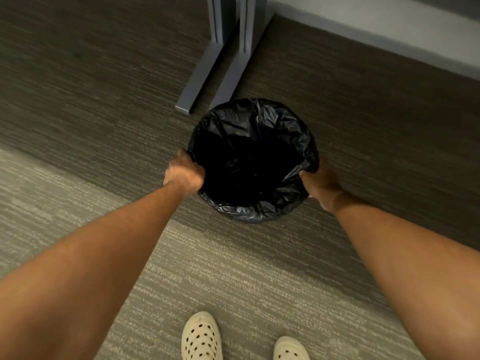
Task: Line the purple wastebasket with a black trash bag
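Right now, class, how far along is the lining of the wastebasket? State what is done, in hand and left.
Done: the black trash bag is opened out, its edge folded over the whole rim, hiding the wastebasket. In hand: the left hand and right hand grip the bag at opposite sides. Left: probably only snugging the overhang and letting go.

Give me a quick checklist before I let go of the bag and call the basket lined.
1. Trash bag opened into the basket: ok, dark hollow in the middle.
2. Bag folded over the rim all round: ok where visible; under both hands cannot tell.
3. Purple wastebasket seen: cannot tell, the bag covers it completely.
4. Left hand gripping the bag edge: ok.
5. Right hand gripping the bag edge: ok.
6. Room around the basket: ok near the hands; grey desk legs stand close behind it.
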Available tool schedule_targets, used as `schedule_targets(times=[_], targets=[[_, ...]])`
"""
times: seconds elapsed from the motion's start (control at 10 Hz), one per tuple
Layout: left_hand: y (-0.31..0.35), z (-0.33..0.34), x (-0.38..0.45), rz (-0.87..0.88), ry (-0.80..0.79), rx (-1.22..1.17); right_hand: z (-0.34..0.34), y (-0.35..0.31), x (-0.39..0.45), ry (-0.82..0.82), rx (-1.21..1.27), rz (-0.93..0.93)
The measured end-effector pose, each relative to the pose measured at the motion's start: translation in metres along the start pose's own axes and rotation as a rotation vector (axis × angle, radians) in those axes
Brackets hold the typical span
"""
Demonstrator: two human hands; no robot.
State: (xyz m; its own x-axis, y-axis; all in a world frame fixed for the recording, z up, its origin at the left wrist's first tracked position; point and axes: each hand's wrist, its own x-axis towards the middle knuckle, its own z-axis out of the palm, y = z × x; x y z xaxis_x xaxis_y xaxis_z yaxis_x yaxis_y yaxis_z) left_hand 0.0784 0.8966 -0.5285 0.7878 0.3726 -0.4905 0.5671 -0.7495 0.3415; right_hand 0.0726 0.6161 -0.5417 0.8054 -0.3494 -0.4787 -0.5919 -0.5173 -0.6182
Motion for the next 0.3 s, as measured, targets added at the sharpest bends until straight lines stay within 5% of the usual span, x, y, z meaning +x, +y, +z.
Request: schedule_targets(times=[0.1,0.2,0.3], targets=[[0.000,-0.005,-0.008,0.032,0.069,0.103,-0.002,0.000,-0.003,0.000,-0.050,-0.003],[0.006,-0.014,-0.027,0.243,0.243,0.257,-0.011,-0.002,-0.023,0.029,-0.274,-0.097],[0.019,-0.020,-0.052,0.618,0.251,0.384,-0.023,-0.015,-0.050,0.085,-0.549,-0.307]])
